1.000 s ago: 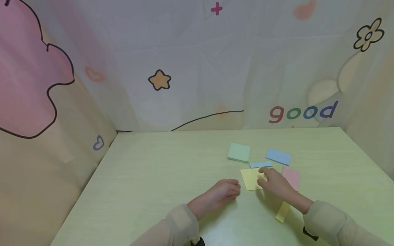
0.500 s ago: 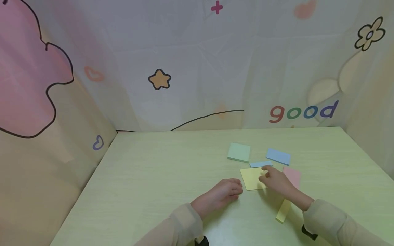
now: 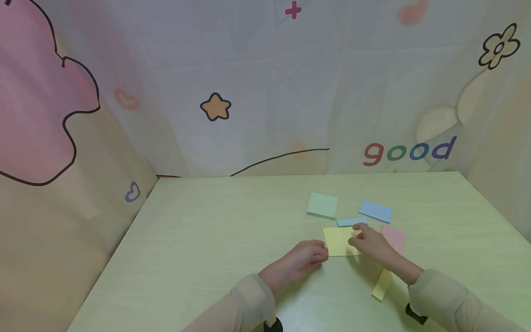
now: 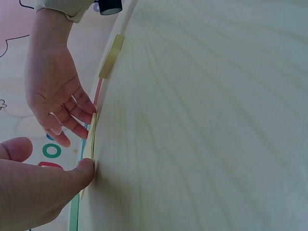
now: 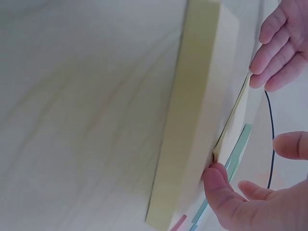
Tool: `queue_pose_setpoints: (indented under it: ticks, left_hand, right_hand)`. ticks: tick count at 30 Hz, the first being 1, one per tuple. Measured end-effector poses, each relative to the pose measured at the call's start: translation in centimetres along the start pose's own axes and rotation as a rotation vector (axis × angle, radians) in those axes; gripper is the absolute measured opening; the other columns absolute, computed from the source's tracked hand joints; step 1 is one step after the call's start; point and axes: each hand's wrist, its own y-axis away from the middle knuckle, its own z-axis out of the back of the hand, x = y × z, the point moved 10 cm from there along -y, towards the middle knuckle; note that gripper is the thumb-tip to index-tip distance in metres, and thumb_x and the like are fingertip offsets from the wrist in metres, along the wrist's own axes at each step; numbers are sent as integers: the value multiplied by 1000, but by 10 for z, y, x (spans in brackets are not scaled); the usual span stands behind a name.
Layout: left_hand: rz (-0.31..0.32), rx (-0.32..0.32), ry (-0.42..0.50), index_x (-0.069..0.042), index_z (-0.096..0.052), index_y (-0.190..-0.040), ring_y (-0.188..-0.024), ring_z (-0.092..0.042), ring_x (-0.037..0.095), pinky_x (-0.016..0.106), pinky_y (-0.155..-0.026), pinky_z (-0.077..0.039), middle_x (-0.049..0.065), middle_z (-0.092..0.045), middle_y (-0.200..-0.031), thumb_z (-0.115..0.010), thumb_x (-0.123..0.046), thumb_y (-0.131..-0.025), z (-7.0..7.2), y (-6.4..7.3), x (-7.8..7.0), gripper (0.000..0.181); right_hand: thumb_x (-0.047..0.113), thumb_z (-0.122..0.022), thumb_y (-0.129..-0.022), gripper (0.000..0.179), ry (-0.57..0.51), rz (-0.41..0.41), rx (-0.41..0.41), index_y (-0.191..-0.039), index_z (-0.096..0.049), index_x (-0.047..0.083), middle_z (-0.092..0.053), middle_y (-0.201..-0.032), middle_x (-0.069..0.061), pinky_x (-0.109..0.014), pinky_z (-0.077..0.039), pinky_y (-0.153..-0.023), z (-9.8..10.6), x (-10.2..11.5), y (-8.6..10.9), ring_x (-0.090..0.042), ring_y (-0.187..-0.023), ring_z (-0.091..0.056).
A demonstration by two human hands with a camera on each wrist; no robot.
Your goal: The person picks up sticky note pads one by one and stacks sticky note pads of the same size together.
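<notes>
A pale yellow sticky note (image 3: 338, 242) lies between my two hands, thin and slightly bowed in the wrist views. My left hand (image 3: 296, 262) rests beside its left edge, fingertips right at the corner, fingers loosely bent. In the left wrist view, a fingertip (image 4: 85, 168) touches the near end of the note. My right hand (image 3: 375, 249) reaches over the note's right part, with thumb and index finger apart. In the right wrist view, a right fingertip (image 5: 216, 177) meets the note's near corner, covering part of it. The note's right edge is hidden under this hand in the head view.
Behind the note lie a green pad (image 3: 322, 205), a narrow light-blue strip pad (image 3: 351, 222) and a blue pad (image 3: 375, 211). A pink pad (image 3: 393, 239) and a narrow yellow pad (image 3: 381, 286) sit around my right forearm. A printed curtain (image 3: 265, 92) surrounds the table (image 3: 199, 240).
My left hand has moved slightly right, up to the sticky note's left edge. The note has turned a little. My right hand has shifted slightly right and stayed over the note.
</notes>
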Motion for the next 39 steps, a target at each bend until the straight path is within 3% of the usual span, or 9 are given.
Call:
queue_pose_setpoints:
  ticks: [8, 15, 27, 31, 33, 35, 37, 39]
  left_hand:
    - [8, -7, 7, 13, -29, -131, -102, -48, 15, 46, -105, -25, 19, -45, -126, -48, 1, -82, 4, 3, 0, 53]
    - [5, -9, 8, 13, -28, -131, -118, -45, 27, 47, -105, -24, 22, -42, -129, -46, 0, -84, 7, 6, -1, 52]
    - [2, -22, -5, 12, -27, -132, -121, -42, 29, 48, -104, -24, 23, -41, -131, -46, -1, -85, 16, 8, -2, 52]
    - [-11, -24, -34, 9, -31, -131, -118, -45, 27, 47, -103, -28, 19, -44, -130, -49, -3, -85, 26, -9, 10, 51]
    - [-81, 11, -82, 4, -41, -127, -113, -50, 20, 38, -98, -37, 14, -47, -128, -56, -12, -84, 38, -35, 28, 49]
    - [-104, 13, -126, 2, -44, -125, -109, -52, 16, 33, -91, -43, 12, -46, -128, -59, -14, -82, 43, -46, 37, 48]
    - [-109, -7, -148, 3, -42, -126, -109, -50, 15, 30, -86, -44, 14, -41, -133, -60, -14, -80, 42, -40, 36, 52]
    - [-68, -45, -138, 8, -33, -131, -112, -46, 19, 33, -90, -42, 20, -33, -137, -55, -7, -80, 31, -17, 23, 57]
  right_hand:
    - [20, -49, -84, 51, -26, -7, 10, -124, -37, -9, -57, -104, -25, -33, -46, -67, -2, -1, 0, -22, -83, -57]
    - [17, -48, -84, 53, -123, -22, 42, -126, -32, -10, -56, -92, -18, -28, -46, -61, -6, -2, 0, -16, -68, -53]
    - [15, -49, -83, 51, -208, -53, 66, -125, -32, -10, -56, -84, -12, -27, -47, -61, -14, -2, 2, -14, -63, -52]
    - [15, -48, -84, 52, -219, -63, 87, -126, -31, -10, -53, -76, -10, -27, -46, -59, -17, 0, 4, -14, -61, -50]
    - [17, -49, -84, 53, -175, -51, 90, -126, -32, -10, -53, -77, -11, -29, -45, -59, -16, 2, 5, -14, -61, -49]
    - [19, -49, -84, 52, -107, -21, 81, -126, -34, -9, -56, -84, -16, -32, -45, -61, -12, 6, 4, -18, -67, -53]
    - [20, -48, -85, 50, -32, 12, 65, -125, -37, -9, -57, -96, -23, -37, -46, -65, -8, 11, 3, -25, -77, -57]
    - [20, -47, -86, 47, 36, 66, 43, -122, -41, -9, -54, -110, -27, -42, -48, -72, -5, 17, 0, -33, -94, -56]
